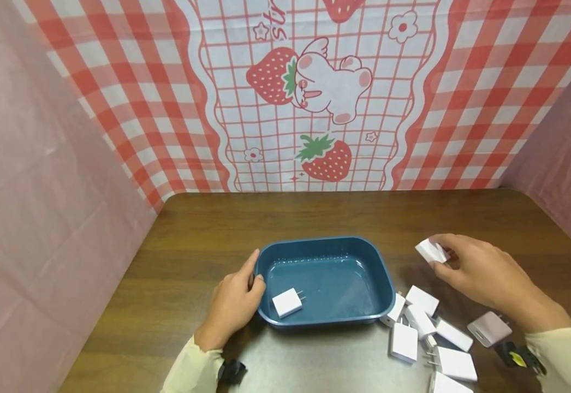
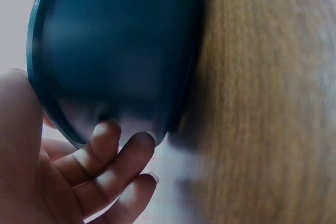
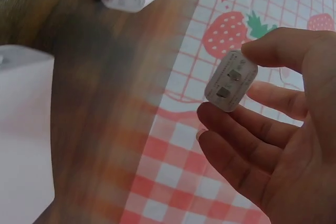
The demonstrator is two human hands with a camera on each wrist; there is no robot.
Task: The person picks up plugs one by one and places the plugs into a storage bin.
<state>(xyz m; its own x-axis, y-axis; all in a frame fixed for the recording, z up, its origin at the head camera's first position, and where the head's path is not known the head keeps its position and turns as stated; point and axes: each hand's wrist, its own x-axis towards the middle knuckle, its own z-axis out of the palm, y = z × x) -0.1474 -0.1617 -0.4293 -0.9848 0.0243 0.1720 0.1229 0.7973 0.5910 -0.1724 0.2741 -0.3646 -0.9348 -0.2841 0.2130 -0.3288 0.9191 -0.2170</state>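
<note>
My left hand (image 1: 232, 300) grips the left end of a blue rectangular tray (image 1: 332, 286); in the left wrist view its fingers lie against the tray's outer wall (image 2: 121, 35). One white charger plug (image 1: 286, 303) lies inside, near the left front corner, prongs to the right. Off the table, to the right of the tray, my right hand (image 1: 487, 273) pinches another white charger plug (image 1: 432, 251) between thumb and fingers. The right wrist view shows the held plug's (image 3: 231, 81) printed end with two metal prongs.
Several white charger plugs (image 1: 454, 364) lie in a loose group at the tray's right front corner, some touching one another. A greyish plug (image 1: 489, 328) sits apart, below my right wrist. The wooden table (image 1: 192, 234) meets a strawberry-print cloth (image 1: 315, 158) at the back.
</note>
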